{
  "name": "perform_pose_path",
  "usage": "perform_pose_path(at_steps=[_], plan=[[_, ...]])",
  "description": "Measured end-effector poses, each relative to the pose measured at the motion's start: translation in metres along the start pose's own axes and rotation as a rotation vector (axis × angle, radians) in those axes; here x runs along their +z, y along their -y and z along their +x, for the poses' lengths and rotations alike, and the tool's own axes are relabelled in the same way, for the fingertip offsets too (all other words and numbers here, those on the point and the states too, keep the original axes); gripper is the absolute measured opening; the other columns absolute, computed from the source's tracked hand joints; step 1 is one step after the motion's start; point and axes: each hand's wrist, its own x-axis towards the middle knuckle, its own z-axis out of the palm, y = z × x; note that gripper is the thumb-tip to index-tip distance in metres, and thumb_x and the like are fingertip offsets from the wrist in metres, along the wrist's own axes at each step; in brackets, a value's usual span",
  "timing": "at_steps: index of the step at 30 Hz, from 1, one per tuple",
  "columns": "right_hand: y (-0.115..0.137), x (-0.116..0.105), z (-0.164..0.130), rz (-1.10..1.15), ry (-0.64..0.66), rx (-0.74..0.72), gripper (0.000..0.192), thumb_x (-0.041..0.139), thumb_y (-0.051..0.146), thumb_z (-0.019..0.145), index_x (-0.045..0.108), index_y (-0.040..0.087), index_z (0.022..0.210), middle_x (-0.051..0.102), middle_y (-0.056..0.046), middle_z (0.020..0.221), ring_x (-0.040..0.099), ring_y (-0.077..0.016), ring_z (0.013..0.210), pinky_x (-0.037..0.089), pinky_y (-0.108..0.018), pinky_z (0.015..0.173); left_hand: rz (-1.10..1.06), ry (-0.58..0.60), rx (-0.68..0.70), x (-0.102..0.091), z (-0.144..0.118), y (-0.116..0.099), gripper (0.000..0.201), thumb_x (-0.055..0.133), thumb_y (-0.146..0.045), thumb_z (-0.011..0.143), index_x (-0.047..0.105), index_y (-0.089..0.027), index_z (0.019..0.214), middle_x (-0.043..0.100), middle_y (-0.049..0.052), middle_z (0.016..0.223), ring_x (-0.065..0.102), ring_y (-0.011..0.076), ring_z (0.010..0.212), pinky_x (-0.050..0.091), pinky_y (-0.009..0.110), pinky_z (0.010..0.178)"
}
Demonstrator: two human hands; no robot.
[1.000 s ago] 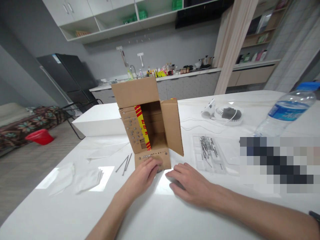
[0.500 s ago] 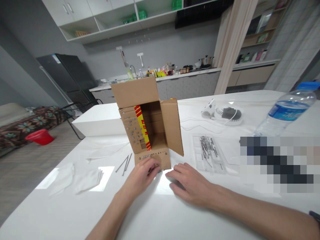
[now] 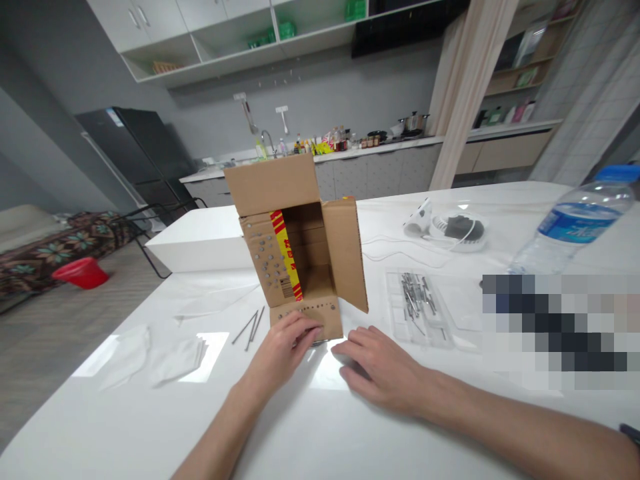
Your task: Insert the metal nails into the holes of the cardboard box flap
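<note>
While the left hand (image 3: 285, 343) pinches at the nail-studded bottom flap of the cardboard box (image 3: 300, 250) standing on the worktop (image 3: 320, 420), the right hand (image 3: 383, 363) lies spread flat beside it. A hard pull there could tip the tall box or scatter the loose nails (image 3: 250, 328).

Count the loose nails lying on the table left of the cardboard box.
2 nails, lying side by side on the table between the box and the tissues. More may be hidden.

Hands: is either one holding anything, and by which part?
The left hand pinches the cardboard box's bottom flap at its front edge; the right hand lies flat, holding nothing.
</note>
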Motion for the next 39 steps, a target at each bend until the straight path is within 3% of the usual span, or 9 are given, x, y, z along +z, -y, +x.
perform_pose_path(at_steps=[11, 26, 39], plan=[[0.0017, -0.0011, -0.0003, 0.011, -0.006, 0.002, 0.019, 0.053, 0.020, 0.092, 0.065, 0.019, 0.108, 0.063, -0.005, 0.091, 0.055, -0.0210, 0.088, 0.036, -0.036, 0.080, -0.037, -0.034, 0.004, -0.0006, -0.0006, -0.0050, 0.012, 0.056, -0.016, 0.095, 0.067, -0.019, 0.096, 0.064, 0.004, 0.088, 0.060, 0.0111, 0.066, 0.053, 0.022, 0.061], [0.0003, 0.0000, -0.0011, 0.009, -0.005, -0.002, 0.021, 0.053, 0.021, 0.092, 0.064, 0.019, 0.110, 0.063, -0.006, 0.092, 0.055, -0.0216, 0.088, 0.037, -0.036, 0.080, 0.009, -0.105, 0.008, -0.0029, 0.0012, -0.0064, 0.013, 0.055, -0.015, 0.093, 0.066, -0.020, 0.097, 0.065, 0.004, 0.090, 0.065, 0.0154, 0.082, 0.054, 0.024, 0.068], [0.0004, 0.0006, -0.0010, 0.007, -0.010, -0.003, 0.020, 0.053, 0.021, 0.092, 0.065, 0.019, 0.108, 0.063, -0.006, 0.091, 0.055, -0.0212, 0.087, 0.036, -0.036, 0.079, 0.009, -0.131, 0.006, -0.0045, 0.0016, -0.0077, 0.015, 0.053, -0.012, 0.090, 0.065, -0.019, 0.096, 0.063, 0.004, 0.086, 0.063, 0.0146, 0.076, 0.052, 0.024, 0.064]])
